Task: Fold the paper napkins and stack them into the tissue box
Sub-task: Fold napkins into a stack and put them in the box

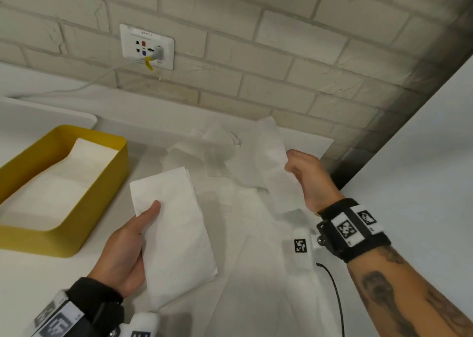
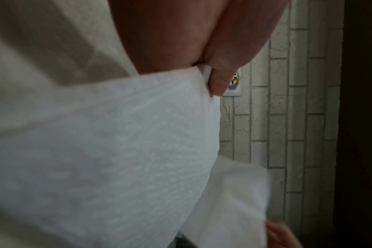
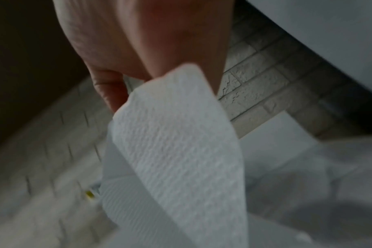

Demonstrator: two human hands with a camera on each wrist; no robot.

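The left hand (image 1: 122, 254) grips a folded napkin (image 1: 174, 231); the right hand (image 1: 309, 178) pinches a loose napkin (image 1: 271, 157). Only the head view shows the yellow tissue box (image 1: 107, 183) near the counter's left edge.

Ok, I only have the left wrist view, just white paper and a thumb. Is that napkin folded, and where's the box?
Observer: Yes, the left hand holds a folded napkin, a flat rectangle. The yellow tissue box sits to its left, open.
Operator: Anything in the box already?
Observer: Folded white napkins lie inside.
Operator: What's the right hand doing?
Observer: The right hand pinches a loose unfolded napkin, lifted from a crumpled pile near the brick wall.
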